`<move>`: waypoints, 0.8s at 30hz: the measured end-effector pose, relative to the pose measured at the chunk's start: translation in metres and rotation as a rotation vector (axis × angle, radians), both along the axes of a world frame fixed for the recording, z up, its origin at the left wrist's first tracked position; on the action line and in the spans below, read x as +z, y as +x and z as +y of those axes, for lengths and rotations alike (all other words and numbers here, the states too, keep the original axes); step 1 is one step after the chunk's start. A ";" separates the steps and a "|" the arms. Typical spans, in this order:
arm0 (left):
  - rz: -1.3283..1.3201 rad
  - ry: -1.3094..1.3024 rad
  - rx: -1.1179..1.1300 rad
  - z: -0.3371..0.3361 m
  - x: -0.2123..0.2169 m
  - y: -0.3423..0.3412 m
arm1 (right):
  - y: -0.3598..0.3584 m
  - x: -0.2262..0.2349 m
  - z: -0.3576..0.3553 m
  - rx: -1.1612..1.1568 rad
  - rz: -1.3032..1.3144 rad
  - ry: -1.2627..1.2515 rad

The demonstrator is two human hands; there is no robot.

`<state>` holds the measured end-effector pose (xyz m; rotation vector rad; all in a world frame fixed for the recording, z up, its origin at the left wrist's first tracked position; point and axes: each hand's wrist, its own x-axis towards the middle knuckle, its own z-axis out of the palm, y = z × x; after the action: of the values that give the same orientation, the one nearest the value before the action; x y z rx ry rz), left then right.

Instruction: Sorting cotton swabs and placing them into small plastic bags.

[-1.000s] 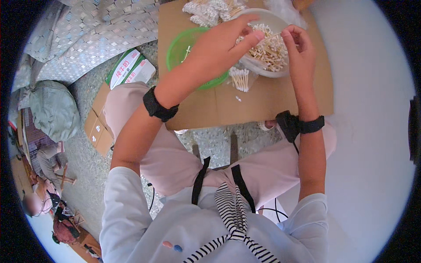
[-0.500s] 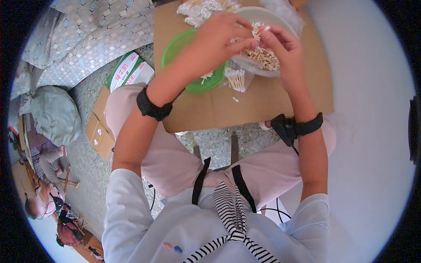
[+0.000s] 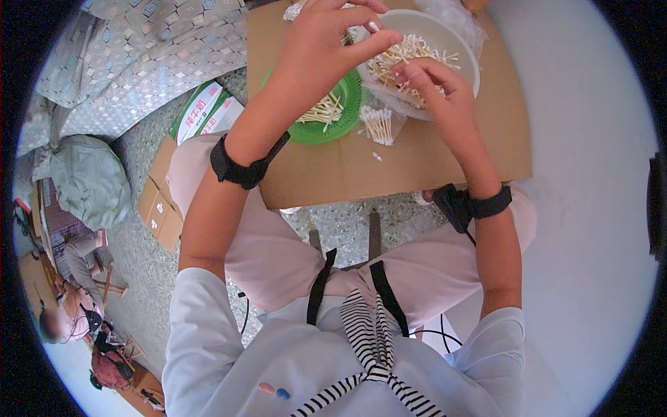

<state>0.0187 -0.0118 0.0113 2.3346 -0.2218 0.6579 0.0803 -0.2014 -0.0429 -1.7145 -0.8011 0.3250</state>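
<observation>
Cotton swabs with white tips and pale sticks fill a whitish bowl (image 3: 472, 69) at the far side of the cardboard. Over its left edge my left hand (image 3: 326, 38) is raised, thumb and fingers bent around a cotton swab (image 3: 374, 26), of which only a white tip shows. My right hand (image 3: 448, 90) reaches over the bowl's near right part, its fingers curled and thumb close to the index finger. What they pinch, if anything, is hidden. Under my left forearm, a green basket (image 3: 353, 104) contains loose swabs (image 3: 323, 111).
A small clear bag of swabs (image 3: 377, 125) lies before the bowl, with loose white bits (image 3: 376, 156) nearby on the cardboard (image 3: 417, 167). Crumpled clear plastic (image 3: 458, 24) lies behind. A green-white carton (image 3: 205, 108) stands left on the floor. Another person (image 3: 73, 306) sits far left.
My hands have moved apart. The left one went up and left, and the right one came down slightly toward me. More of the bowl's swabs now shows between them.
</observation>
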 end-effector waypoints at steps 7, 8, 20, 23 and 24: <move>-0.096 0.006 -0.055 0.002 -0.010 0.004 | 0.006 0.002 -0.005 -0.201 0.137 0.204; -0.091 0.006 -0.051 0.001 -0.009 0.003 | 0.005 0.005 -0.005 -0.202 0.138 0.203; -0.076 -0.127 -0.162 -0.002 -0.014 0.003 | 0.001 0.012 -0.005 -0.255 0.112 0.283; -0.069 -0.090 -0.169 -0.001 -0.013 0.001 | -0.002 0.016 -0.006 -0.247 0.140 0.267; -0.094 -0.056 -0.167 -0.001 -0.011 0.000 | -0.004 0.018 -0.006 -0.265 0.139 0.277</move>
<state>0.0191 -0.0130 0.0003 2.2057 -0.4311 0.6825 0.0763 -0.2072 -0.0254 -1.4967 -0.4842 0.1423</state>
